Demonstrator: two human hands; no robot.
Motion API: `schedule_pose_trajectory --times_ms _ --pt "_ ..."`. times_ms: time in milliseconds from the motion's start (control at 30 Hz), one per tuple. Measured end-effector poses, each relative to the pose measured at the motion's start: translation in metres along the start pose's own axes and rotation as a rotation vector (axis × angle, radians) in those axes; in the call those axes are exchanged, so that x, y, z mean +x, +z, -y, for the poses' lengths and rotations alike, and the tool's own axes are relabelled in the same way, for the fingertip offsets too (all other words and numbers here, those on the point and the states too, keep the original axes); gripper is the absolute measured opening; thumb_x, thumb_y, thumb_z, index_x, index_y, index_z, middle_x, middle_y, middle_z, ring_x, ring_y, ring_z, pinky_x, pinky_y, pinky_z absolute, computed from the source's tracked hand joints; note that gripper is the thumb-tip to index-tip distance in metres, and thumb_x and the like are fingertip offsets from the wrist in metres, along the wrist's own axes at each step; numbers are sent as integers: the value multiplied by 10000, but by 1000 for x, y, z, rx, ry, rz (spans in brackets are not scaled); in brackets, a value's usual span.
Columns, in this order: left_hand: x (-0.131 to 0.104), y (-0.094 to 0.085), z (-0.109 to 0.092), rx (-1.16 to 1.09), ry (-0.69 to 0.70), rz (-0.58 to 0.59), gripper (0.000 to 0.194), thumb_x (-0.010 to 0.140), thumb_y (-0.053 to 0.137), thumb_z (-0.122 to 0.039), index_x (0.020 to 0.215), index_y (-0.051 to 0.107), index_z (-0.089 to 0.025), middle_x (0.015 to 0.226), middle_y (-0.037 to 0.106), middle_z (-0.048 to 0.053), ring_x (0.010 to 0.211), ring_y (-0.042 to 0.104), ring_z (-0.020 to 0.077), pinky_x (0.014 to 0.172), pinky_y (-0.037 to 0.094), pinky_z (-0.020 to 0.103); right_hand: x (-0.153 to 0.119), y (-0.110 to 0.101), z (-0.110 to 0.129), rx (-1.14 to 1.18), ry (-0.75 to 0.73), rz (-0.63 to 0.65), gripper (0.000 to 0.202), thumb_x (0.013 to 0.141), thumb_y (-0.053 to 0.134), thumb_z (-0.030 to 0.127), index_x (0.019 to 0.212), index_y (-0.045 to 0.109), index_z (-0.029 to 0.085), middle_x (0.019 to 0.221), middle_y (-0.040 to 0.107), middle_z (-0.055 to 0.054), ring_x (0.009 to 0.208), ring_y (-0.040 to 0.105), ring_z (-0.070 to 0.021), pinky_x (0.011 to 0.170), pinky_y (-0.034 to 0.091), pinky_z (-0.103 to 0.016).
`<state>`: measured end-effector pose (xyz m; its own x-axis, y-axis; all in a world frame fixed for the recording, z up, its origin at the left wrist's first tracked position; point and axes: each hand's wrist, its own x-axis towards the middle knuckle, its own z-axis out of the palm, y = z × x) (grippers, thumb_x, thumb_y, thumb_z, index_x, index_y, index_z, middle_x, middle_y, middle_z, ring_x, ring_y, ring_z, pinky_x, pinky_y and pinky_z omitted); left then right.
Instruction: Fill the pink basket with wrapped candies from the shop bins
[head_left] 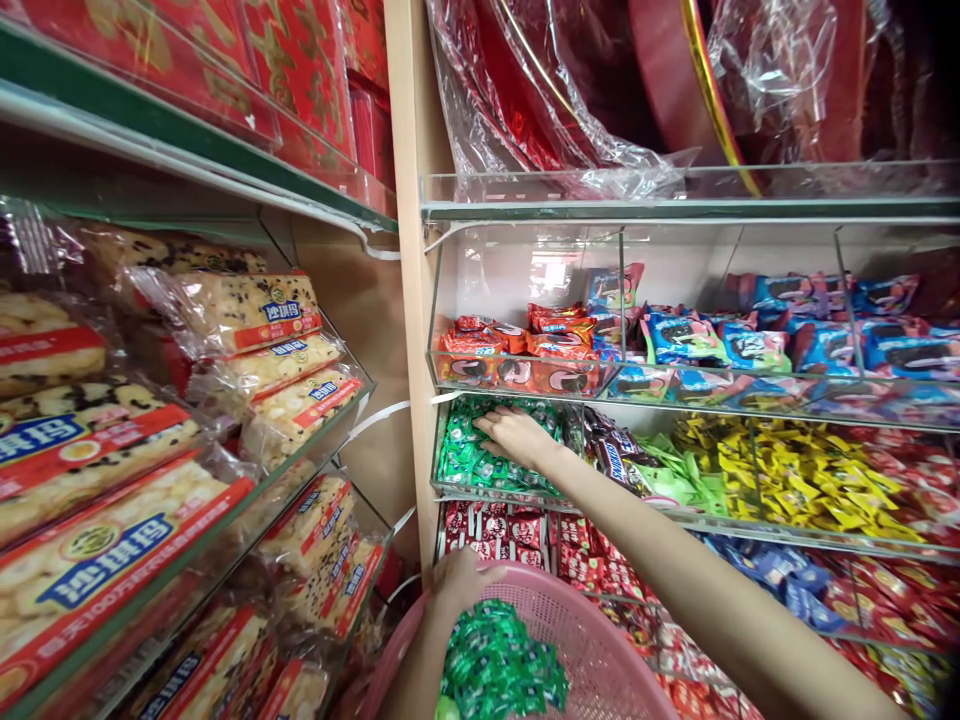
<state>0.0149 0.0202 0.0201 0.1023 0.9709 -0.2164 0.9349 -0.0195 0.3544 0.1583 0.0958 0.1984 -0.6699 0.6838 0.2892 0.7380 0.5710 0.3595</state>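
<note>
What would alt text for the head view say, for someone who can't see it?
The right hand reaches into green-wrapped candies on a shelf, while the left hand is at the rim of a pink basket holding more green candies. Shelves of colorful packaged sweets surround them.

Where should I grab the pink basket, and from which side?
Probably the bare rim of the pink basket, from its right side: that curved lip stands clear of the green packets inside, while the left hand is at the far edge.

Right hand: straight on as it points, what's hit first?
Green-wrapped candies, right by the right hand. Beyond them, probably the wooden upright, though depth is unclear.
</note>
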Motion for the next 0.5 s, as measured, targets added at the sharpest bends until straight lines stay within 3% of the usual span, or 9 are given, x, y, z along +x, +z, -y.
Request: schedule_pose_trajectory --times_ms 267,500 --pt "4 6 4 -15 -8 -13 622 708 425 -730 971 647 -212 1005 680 98 966 610 257 743 415 294 3 5 1 -43 -49 -14 253 830 609 301 1045 573 171 1049 609 -96 1007 531 -236 789 426 -307" --pt "4 5 4 -38 -9 -21 662 688 415 -762 992 644 -221 998 684 95 976 608 261 766 417 304 11 8 6 -69 -21 -31 166 903 479 258 999 579 168 1023 614 -98 1019 521 -231 808 420 -315"
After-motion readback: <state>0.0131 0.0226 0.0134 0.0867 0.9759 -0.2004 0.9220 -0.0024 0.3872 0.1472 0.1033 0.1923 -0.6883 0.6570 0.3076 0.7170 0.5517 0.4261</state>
